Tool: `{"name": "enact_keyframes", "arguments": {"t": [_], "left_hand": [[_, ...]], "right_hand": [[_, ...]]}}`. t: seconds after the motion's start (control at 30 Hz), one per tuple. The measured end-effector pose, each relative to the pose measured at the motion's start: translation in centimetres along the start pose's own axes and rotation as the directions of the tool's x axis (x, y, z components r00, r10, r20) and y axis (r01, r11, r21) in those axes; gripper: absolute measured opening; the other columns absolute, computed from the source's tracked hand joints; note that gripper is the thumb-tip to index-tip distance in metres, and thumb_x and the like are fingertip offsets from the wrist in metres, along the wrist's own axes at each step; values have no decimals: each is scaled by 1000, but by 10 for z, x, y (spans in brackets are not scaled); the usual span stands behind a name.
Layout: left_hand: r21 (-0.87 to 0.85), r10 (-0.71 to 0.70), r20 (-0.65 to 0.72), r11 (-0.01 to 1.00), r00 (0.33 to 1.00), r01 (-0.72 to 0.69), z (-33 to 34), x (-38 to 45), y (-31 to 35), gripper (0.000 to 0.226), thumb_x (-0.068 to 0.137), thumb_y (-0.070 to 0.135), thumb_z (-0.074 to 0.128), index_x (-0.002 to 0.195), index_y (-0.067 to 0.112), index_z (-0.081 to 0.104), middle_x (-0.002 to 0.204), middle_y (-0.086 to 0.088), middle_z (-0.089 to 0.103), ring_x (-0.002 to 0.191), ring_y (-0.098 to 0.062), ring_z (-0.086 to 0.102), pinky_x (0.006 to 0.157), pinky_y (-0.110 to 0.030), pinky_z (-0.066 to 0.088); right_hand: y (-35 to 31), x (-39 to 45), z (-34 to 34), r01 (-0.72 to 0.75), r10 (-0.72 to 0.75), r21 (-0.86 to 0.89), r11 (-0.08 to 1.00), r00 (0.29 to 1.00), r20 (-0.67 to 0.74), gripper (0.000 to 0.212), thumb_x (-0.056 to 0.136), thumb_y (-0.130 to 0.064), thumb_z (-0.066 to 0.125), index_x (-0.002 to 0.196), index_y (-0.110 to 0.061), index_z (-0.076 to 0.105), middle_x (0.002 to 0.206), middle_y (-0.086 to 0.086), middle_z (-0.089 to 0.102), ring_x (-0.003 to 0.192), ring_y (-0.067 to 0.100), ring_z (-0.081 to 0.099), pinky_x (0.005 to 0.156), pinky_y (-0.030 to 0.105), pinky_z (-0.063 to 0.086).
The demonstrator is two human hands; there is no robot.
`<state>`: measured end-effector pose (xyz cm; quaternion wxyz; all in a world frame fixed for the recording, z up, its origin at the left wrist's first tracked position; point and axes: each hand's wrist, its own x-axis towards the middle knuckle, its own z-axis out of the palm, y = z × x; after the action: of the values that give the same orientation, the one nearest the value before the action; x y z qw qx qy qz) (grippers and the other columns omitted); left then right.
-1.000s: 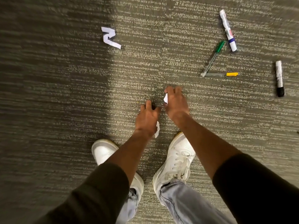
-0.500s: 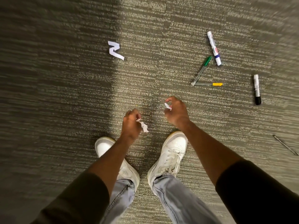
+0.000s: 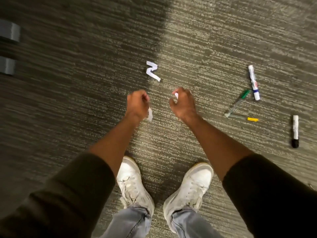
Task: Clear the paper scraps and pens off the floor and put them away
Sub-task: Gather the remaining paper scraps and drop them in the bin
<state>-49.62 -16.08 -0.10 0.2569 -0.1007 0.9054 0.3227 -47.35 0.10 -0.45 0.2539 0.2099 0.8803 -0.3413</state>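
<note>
My left hand [image 3: 138, 104] is closed on a small white paper scrap [image 3: 150, 115] that sticks out below the fist. My right hand [image 3: 182, 103] pinches another white scrap [image 3: 176, 95] at its fingertips. Both hands hover above the carpet. A zigzag white paper scrap [image 3: 152, 70] lies on the floor just beyond them. To the right lie a white marker with a blue band [image 3: 253, 82], a green-capped pen [image 3: 238, 103], a yellow-capped pen [image 3: 243, 118] and a black-capped marker [image 3: 295, 133].
The floor is grey-green striped carpet, darker in shadow on the left. My white sneakers [image 3: 135, 184] [image 3: 190, 188] stand below the hands. Two grey objects [image 3: 8, 33] sit at the far left edge.
Both hands have lifted off the carpet with their scraps and drawn apart. The view has pulled back and swung left, so the pens sit further right and lower.
</note>
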Motion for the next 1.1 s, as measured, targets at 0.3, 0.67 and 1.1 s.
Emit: {"name": "enact_keyframes", "arguments": {"t": [0.3, 0.67, 1.1], "left_hand": [[-34, -38, -86, 999, 996, 35, 9, 86, -17, 31, 82, -15, 47, 86, 12, 63, 89, -6, 61, 76, -16, 54, 64, -26, 43], [-8, -88, 5, 996, 996, 88, -11, 63, -23, 34, 85, -18, 50, 98, 10, 63, 123, -12, 59, 96, -13, 52, 65, -12, 44], [64, 33, 33, 997, 999, -35, -116, -104, 69, 20, 85, -5, 64, 100, 6, 71, 105, -13, 72, 78, -10, 60, 56, -4, 45]], "right_hand": [[-38, 88, 52, -9, 29, 197, 980, 995, -97, 40, 85, -19, 73, 120, -14, 54, 100, -1, 58, 73, 7, 58, 49, 12, 36], [-39, 67, 32, -92, 112, 154, 984, 986, -122, 29, 92, -1, 59, 119, -12, 63, 99, 1, 64, 71, 5, 59, 49, 12, 46], [-43, -120, -115, -189, 196, 70, 979, 974, -114, 26, 92, -9, 60, 117, -4, 64, 105, 13, 70, 71, 14, 57, 47, 3, 35]]}}
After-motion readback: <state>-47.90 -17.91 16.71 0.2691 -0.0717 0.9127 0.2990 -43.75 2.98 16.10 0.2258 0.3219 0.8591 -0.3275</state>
